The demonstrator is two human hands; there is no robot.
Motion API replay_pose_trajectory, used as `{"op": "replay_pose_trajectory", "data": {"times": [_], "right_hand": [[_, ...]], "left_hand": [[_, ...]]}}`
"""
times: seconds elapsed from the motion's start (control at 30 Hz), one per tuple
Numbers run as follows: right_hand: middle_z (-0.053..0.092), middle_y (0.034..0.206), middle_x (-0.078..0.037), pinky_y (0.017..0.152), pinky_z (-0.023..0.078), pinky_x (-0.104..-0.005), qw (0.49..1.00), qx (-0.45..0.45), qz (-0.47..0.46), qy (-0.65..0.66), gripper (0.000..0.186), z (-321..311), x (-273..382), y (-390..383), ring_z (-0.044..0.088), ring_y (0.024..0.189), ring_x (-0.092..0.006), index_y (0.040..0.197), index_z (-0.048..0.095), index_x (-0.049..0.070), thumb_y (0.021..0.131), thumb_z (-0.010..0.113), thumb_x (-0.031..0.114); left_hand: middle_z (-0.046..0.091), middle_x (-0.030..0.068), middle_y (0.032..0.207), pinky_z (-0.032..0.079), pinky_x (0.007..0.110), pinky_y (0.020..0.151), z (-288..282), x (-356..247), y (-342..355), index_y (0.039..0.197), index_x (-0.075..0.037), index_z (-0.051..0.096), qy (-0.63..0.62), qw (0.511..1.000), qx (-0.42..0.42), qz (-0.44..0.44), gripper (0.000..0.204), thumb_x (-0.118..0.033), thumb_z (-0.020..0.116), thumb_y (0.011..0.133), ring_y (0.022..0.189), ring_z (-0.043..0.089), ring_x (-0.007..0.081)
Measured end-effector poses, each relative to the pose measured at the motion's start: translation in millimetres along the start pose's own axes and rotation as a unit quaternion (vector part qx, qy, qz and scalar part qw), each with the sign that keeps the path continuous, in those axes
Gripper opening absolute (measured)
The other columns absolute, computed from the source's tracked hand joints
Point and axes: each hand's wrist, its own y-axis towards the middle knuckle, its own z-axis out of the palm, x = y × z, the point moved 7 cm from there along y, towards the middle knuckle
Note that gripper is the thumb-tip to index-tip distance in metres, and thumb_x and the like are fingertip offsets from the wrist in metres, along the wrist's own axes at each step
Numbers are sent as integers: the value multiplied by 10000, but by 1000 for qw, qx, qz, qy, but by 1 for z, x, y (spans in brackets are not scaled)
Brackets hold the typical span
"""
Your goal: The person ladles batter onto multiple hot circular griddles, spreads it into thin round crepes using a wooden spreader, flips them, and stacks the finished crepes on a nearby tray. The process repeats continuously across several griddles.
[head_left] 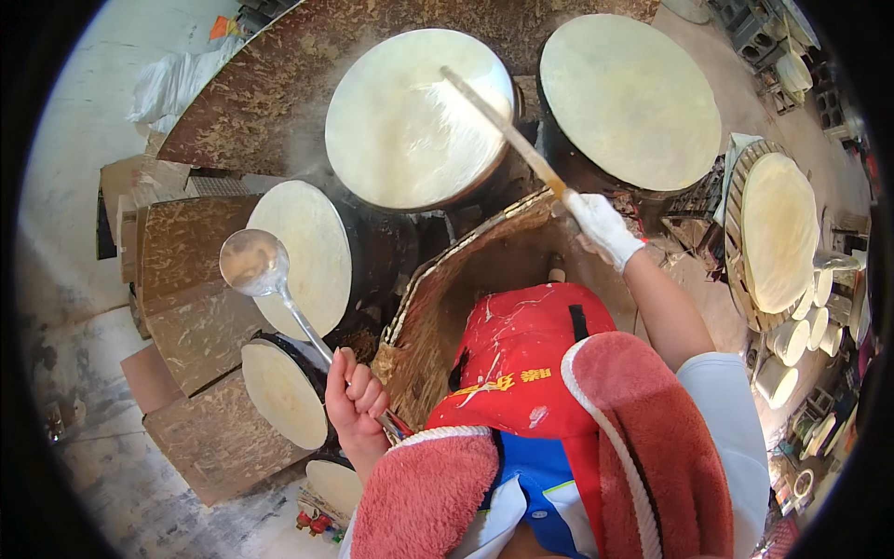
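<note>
My left hand (pixel 356 396), bare, is closed around the handle of a metal ladle (pixel 253 264). The ladle's bowl hangs near the edge of a pale round pancake (pixel 312 256) on the left griddle. In a white glove, my right hand (pixel 603 226) grips a wooden stick (pixel 507 130). That stick reaches over the far middle griddle, where a thin pale pancake (pixel 391 121) covers the top and shines wet near the stick's tip. Another pancake (pixel 629 102) covers the griddle at the far right. Whether the stick touches the batter I cannot tell.
Two more pale rounds (pixel 282 393) (pixel 333 486) lie at the lower left. To the right, a slatted round tray (pixel 736 233) bears a flat pancake (pixel 780 233). Brown boards (pixel 200 261) stand along the left, and a curved panel (pixel 419 312) stands before me. Haze drifts over the griddles.
</note>
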Motion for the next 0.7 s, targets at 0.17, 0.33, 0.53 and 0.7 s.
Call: {"op": "replay_pose_trajectory", "data": {"times": [0.17,0.33,0.53,0.7], "right_hand": [[539,589,-29,550,397,-310,977,10,-35,-212,465,-28,-13,2,486,558,-108,786,653,46,948,471,441],[645,712,-106,680,448,-380,949,-90,-89,-289,560,-32,28,75,595,692,-235,830,664,30,951,371,491],[656,910,-246,835,465,-470,937,-169,-142,-272,557,20,84,126,611,934,-423,917,678,33,957,347,479],[657,928,-218,807,478,-433,962,-141,-97,-214,490,6,35,55,632,929,-367,925,664,30,958,402,442]], "left_hand": [[215,-67,481,196,241,321,21,19,8,751,-158,353,-10,1000,-8,13,344,-326,345,1051,352,165,59],[212,-67,482,197,242,321,35,34,9,747,-159,354,-28,999,-32,21,346,-329,351,1049,352,163,60],[216,-70,480,206,242,315,44,20,15,746,-163,359,0,998,-53,45,346,-329,346,1050,349,169,58],[221,-65,487,207,234,319,30,-2,45,759,-157,364,34,999,-33,3,339,-324,334,1053,351,172,52]]}}
